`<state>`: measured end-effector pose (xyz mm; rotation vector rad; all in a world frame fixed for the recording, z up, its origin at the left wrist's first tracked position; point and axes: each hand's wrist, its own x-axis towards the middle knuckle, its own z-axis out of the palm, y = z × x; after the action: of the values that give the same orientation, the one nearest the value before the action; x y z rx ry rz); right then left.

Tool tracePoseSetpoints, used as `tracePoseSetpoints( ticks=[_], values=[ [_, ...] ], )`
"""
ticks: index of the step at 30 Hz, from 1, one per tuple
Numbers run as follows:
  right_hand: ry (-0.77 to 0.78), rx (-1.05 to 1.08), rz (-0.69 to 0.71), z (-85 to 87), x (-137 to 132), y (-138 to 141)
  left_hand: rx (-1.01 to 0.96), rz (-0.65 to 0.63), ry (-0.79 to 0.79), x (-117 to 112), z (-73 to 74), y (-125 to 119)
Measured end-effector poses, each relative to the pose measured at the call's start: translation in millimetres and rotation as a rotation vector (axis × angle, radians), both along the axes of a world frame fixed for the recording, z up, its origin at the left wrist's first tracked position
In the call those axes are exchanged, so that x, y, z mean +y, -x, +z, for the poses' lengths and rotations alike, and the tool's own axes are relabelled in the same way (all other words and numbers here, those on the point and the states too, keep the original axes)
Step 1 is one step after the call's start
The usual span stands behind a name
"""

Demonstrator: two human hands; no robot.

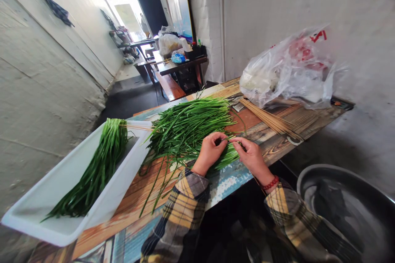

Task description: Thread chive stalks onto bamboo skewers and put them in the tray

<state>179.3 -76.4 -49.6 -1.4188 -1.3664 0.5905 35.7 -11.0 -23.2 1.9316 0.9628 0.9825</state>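
A big heap of green chives (188, 125) lies across the wooden table (277, 144). My left hand (210, 151) rests on the near edge of the heap, fingers curled and pinched on a few chive stalks. My right hand (251, 156) is just to the right, fingers pinched on the same stalks and on what looks like a thin bamboo skewer. A loose bundle of bamboo skewers (271, 121) lies to the right of the heap. More chives (98, 168), threaded on skewers, lie in a white tray (61, 230) at the left.
A crumpled plastic bag (290, 70) sits at the table's far right by the wall. A dark metal basin (345, 209) stands on the floor at lower right. Further back are benches, another table with bags and bottles (182, 51), and a bright doorway.
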Motion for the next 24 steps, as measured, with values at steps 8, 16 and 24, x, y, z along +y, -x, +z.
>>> tracePoseSetpoints(
  ticks=[8, 16, 24],
  values=[
    [-0.007, 0.004, -0.001, -2.3, 0.6, -0.4, -0.039, -0.005, 0.033, 0.1, -0.8, 0.1],
    [0.007, -0.012, -0.006, -3.0, 1.0, -0.8, -0.017, -0.024, 0.002, -0.5, 0.3, 0.2],
    [-0.015, 0.019, -0.024, -5.3, 1.3, -0.7, 0.023, -0.088, 0.016, -2.2, 3.4, 0.2]
  ],
)
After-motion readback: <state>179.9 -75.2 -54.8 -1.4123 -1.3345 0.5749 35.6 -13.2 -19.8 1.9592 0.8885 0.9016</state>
